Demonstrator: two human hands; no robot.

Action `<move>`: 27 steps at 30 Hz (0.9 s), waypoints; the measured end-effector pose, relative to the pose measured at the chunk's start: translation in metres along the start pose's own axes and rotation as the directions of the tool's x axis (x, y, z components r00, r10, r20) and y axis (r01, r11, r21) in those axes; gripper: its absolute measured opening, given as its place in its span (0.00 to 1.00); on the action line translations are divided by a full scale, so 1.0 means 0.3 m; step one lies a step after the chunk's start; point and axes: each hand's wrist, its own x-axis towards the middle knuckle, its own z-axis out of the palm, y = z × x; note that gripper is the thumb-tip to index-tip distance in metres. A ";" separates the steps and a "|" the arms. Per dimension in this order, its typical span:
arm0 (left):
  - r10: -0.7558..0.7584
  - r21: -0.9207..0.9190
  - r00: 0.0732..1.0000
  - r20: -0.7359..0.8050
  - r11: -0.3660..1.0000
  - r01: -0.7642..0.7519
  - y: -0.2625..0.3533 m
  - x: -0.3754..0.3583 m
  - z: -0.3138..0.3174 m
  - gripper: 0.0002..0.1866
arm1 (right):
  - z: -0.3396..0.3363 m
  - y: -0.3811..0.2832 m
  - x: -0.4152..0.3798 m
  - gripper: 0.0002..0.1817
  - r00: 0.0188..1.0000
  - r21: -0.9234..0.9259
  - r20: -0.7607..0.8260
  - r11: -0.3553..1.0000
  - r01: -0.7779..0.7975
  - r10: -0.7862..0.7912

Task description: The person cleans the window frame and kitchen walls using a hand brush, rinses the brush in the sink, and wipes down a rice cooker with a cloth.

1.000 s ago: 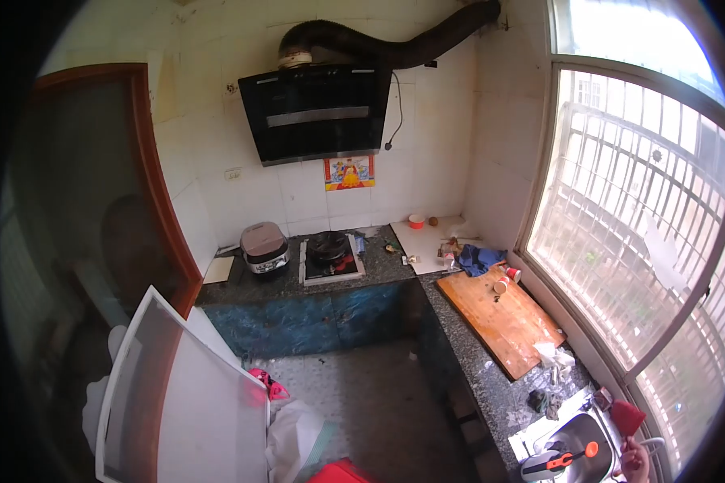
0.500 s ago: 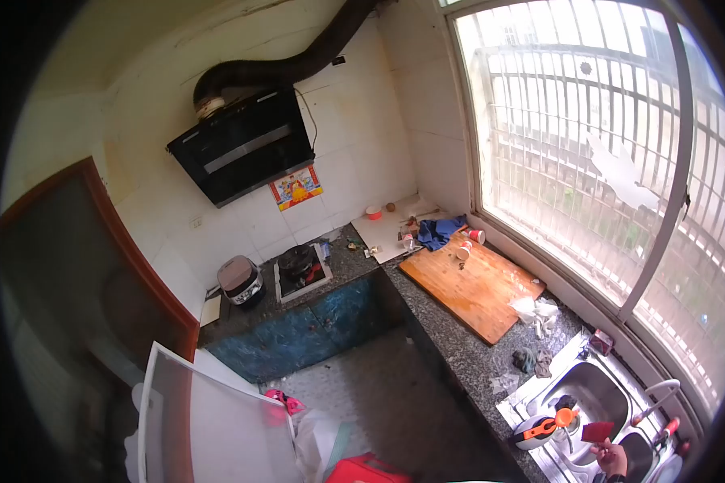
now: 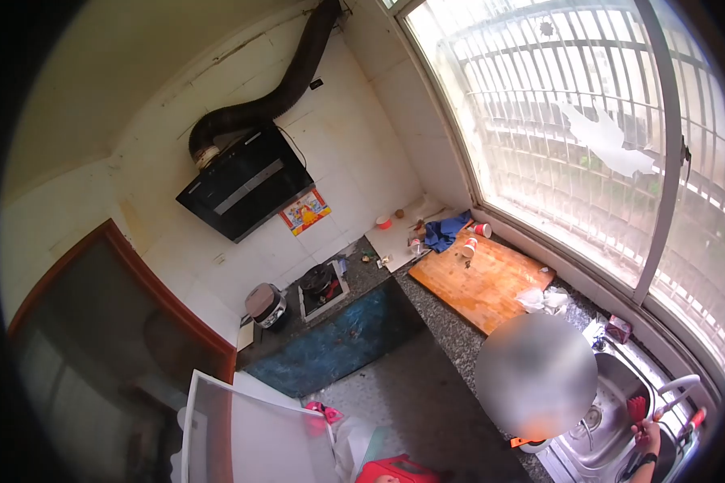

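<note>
My right hand point(image 3: 648, 439), with a dark band at the wrist, reaches in from the lower right over the metal double sink point(image 3: 612, 372). Its fingers are closed on a red utensil point(image 3: 636, 409), whose broad end points up above them. The white curved faucet point(image 3: 678, 384) stands just beyond this hand. A round blurred patch covers the counter and part of the sink's left side, so what lies there is hidden; an orange piece point(image 3: 527, 442) shows at its lower edge. My left hand cannot be made out.
A wooden board point(image 3: 479, 278) with paper cups point(image 3: 469, 248) and a blue cloth point(image 3: 445, 232) lies on the counter. White plastic point(image 3: 544, 300) is at its near end. A rice cooker point(image 3: 266, 306) and stove point(image 3: 322, 291) stand farther back. A red container point(image 3: 399, 468) sits low at the bottom.
The view has shifted and tilted. My right hand and the red utensil have moved right, closer to the faucet. The utensil's broad end now points up. A blurred patch covers the sink's left side.
</note>
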 end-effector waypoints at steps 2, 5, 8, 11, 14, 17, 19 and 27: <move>-0.036 -0.039 0.999 -0.016 0.999 0.035 -0.043 -0.039 -0.023 0.08 | -0.059 0.012 0.081 0.09 0.998 0.025 0.038 0.998 -0.060 0.059; -0.102 -0.082 0.994 -0.045 0.992 0.098 -0.099 -0.106 -0.058 0.06 | 0.023 -0.006 0.034 0.09 1.000 -0.068 0.015 0.998 0.009 -0.008; -0.164 -0.096 0.983 -0.077 0.983 0.156 -0.173 -0.154 -0.089 0.06 | 0.072 -0.024 0.030 0.07 0.987 -0.249 -0.018 0.957 0.149 -0.159; -0.193 -0.069 0.974 -0.119 0.980 0.186 -0.187 -0.181 -0.092 0.07 | 0.016 -0.041 0.125 0.12 0.995 -0.015 0.090 0.999 0.045 -0.044; -0.184 -0.069 0.971 -0.156 0.982 0.175 -0.217 -0.181 -0.105 0.07 | 0.101 -0.094 0.013 0.08 0.986 -0.068 0.036 0.984 0.162 -0.160; -0.195 -0.132 0.967 -0.163 0.976 0.175 -0.221 -0.187 -0.101 0.06 | 0.053 -0.116 0.039 0.09 0.992 -0.331 0.109 0.943 -0.031 0.070; -0.234 -0.152 0.961 -0.149 0.965 0.212 -0.217 -0.192 -0.081 0.05 | -0.012 -0.071 0.106 0.10 0.983 -0.430 0.038 0.891 -0.147 0.180; -0.142 -0.004 0.989 -0.036 0.990 0.141 -0.184 -0.171 -0.111 0.12 | 0.227 -0.123 -0.279 0.36 0.997 -0.505 -0.071 0.862 -0.048 0.014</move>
